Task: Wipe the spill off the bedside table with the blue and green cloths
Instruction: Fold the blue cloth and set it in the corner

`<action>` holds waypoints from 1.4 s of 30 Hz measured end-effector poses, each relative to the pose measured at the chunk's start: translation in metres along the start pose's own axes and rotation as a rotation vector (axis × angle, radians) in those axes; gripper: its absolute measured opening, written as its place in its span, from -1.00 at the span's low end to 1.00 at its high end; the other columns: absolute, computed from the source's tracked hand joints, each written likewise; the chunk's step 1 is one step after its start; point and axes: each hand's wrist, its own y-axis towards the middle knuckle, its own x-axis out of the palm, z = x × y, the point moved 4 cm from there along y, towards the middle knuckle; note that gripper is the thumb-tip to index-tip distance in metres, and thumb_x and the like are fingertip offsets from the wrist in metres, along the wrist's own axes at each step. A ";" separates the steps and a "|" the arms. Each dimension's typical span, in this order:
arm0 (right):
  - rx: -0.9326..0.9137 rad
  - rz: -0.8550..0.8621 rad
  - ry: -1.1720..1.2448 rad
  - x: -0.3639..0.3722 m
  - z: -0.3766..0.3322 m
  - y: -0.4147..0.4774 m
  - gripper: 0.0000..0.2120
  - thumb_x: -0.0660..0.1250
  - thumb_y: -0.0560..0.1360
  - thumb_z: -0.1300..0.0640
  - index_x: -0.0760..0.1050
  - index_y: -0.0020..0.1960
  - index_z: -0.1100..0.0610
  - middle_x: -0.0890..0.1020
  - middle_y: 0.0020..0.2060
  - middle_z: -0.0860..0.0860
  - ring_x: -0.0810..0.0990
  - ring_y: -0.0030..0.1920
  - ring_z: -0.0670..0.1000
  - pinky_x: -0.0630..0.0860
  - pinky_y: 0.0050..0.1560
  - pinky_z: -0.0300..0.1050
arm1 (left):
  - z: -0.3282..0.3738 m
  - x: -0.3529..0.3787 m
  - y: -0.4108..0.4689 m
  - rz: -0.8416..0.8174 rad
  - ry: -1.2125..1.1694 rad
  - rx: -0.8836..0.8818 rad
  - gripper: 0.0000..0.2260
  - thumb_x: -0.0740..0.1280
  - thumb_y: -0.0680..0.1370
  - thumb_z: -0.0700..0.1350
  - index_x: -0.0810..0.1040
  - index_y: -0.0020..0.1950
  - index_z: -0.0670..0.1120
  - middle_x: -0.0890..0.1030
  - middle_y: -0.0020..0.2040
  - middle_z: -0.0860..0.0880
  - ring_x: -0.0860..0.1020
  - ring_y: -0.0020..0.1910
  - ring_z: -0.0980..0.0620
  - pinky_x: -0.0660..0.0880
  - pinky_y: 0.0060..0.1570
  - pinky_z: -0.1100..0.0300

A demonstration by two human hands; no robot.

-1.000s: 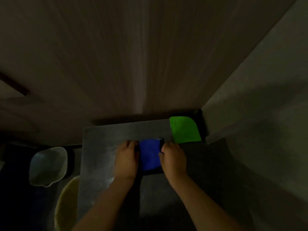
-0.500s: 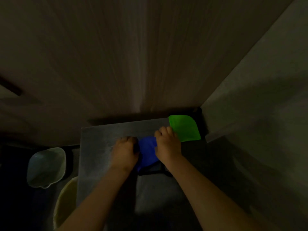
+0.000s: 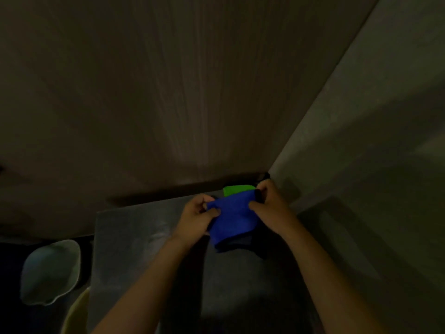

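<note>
between the two hands a soft blue cloth (image 3: 232,219) is hanging in a loose fold, lifted off the grey matte bedside table (image 3: 134,237) where it was lying flat a second ago. left hand (image 3: 197,216) and right hand (image 3: 271,207) are each pinching an upper corner. just beyond the knuckles, the green cloth (image 3: 237,189) is peeking out, now mostly covered.

Lighting's really dim, but the blue cloth (image 3: 232,220) is a saturated royal blue with a dark, near-black edge along the bottom. The green cloth (image 3: 237,189) behind it is bright neon green. The surface (image 3: 134,237) is plain matte grey. The wall panel (image 3: 156,92) is brownish woodgrain with vertical streaks. There's a pale whitish basin (image 3: 50,271) and a yellowish bucket (image 3: 77,314) down left.
</note>
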 end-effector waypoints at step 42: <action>0.020 0.399 -0.307 0.017 0.027 0.040 -0.55 0.21 0.53 0.31 0.28 0.39 0.13 0.44 0.32 0.14 0.41 0.31 0.15 0.39 0.23 0.03 | -0.006 -0.056 -0.014 0.740 -0.164 0.168 -0.89 0.21 0.54 -0.33 0.34 -0.02 -0.14 0.37 -0.29 0.04 0.32 -0.32 0.16 0.30 -0.28 0.29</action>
